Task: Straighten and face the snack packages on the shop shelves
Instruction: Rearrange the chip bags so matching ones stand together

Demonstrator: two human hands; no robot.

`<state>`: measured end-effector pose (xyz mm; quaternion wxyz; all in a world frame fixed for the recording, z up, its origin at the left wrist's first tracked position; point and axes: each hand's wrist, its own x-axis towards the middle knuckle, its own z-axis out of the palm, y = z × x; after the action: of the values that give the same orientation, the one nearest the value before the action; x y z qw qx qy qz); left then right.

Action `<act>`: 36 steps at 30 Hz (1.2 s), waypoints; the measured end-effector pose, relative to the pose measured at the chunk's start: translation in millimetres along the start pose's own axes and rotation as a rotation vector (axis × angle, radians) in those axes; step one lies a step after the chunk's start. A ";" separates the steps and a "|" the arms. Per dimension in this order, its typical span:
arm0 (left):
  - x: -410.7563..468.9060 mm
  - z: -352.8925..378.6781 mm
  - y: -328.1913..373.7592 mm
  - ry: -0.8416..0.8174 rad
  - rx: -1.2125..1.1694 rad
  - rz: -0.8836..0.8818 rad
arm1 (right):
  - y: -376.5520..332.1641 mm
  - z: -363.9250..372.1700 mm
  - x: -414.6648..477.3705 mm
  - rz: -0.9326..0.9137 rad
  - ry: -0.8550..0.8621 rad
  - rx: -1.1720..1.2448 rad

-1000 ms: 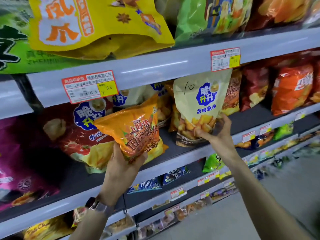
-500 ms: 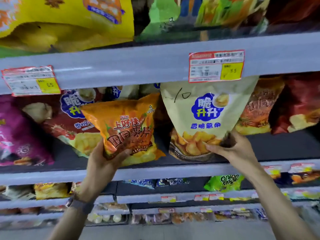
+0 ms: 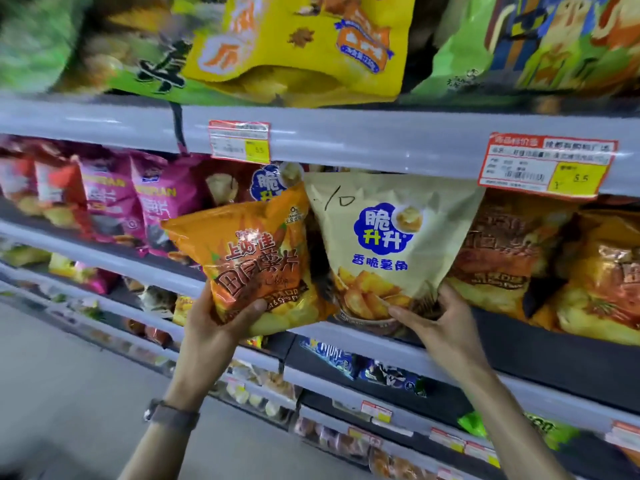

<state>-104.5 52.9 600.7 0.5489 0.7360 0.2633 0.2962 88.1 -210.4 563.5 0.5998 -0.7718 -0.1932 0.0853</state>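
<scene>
"Orange chip bag (image 3: 256,261), where?"
"Tilted at the front edge of the middle shelf (image 3: 114,261); can't tell if it rests there. Left hand (image 3: 221,327) fingers clamped round its lower corner."
"Right hand (image 3: 440,323)?"
"Fingers pinching the cream wedge bag's (image 3: 388,244) bottom right corner. That bag stands at the front edge, label out."
"Tips?"
"Probably square the cream one, then seat the orange upright just beside it, label forward. Light grip, chips crush."

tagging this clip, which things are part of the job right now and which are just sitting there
In hand: orange chip bag, held by left hand; cream bag, held by right hand.
Just there: yellow bag above, pink bags, price tag.
</scene>
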 end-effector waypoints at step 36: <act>-24.2 177.2 44.3 -0.581 0.018 0.268 | -11.3 -75.6 -63.7 0.085 0.057 -0.078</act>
<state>10.2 -91.3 600.5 0.5509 0.8226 -0.0012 0.1407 55.3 -301.1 588.0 0.5705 -0.8041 -0.1461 0.0810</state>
